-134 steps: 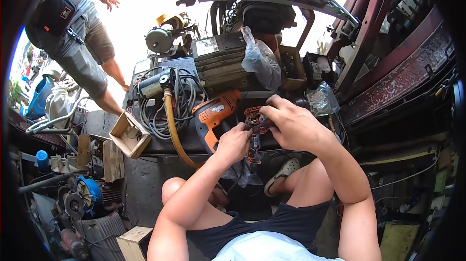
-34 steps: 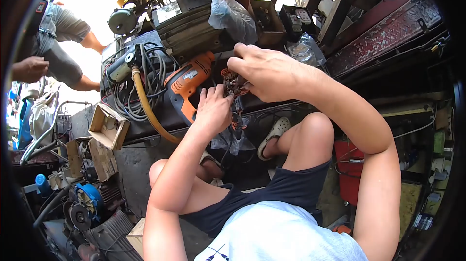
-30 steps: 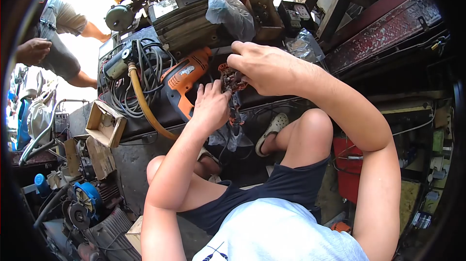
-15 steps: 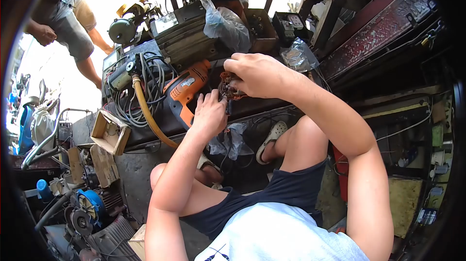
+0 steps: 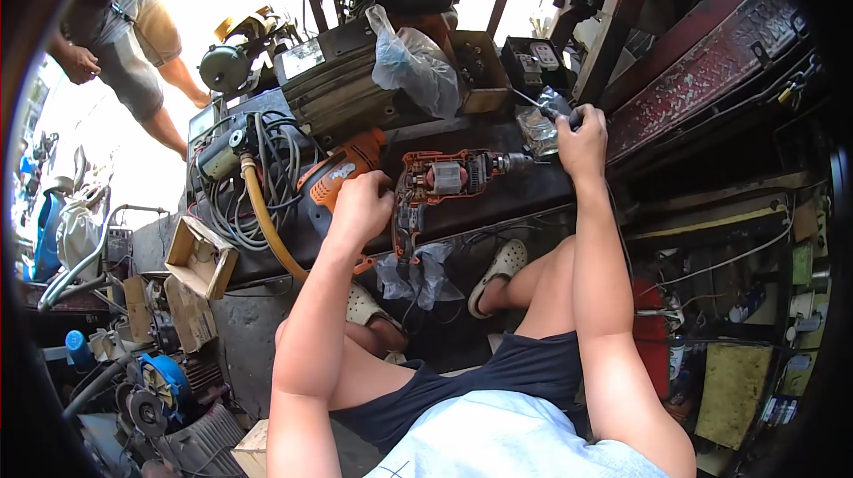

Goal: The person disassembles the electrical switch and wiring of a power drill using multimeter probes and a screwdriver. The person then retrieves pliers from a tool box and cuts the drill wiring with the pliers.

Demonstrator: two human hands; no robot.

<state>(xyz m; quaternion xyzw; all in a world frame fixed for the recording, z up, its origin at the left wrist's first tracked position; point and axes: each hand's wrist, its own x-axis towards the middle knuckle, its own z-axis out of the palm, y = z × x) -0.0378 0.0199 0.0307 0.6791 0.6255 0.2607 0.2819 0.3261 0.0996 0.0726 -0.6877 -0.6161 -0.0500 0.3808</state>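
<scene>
An opened power drill (image 5: 447, 178) lies on the dark bench top, its motor and inner parts exposed and its chuck pointing right. Beside it on the left rests an orange drill housing (image 5: 340, 169), partly covered by my left hand (image 5: 362, 207). The fingers of that hand are curled near the opened drill's rear end; what they hold, if anything, is hidden. Farther right, my right hand (image 5: 584, 140) is closed around the dark handle of a screwdriver (image 5: 553, 112), whose thin shaft points up and left. A clear plastic bag (image 5: 536, 131) lies just by this hand.
Coiled grey cables (image 5: 267, 167) and a yellow-brown hose (image 5: 267, 211) occupy the bench's left. Behind the drill are a crumpled plastic bag (image 5: 416, 69) and an open box (image 5: 484, 69). A wooden box (image 5: 203, 256) sits lower left. Another person (image 5: 133, 51) stands at upper left.
My right hand has moved from the opened drill to the right and now grips a screwdriver. My left hand has shifted left and down, and the drill's insides are now uncovered.
</scene>
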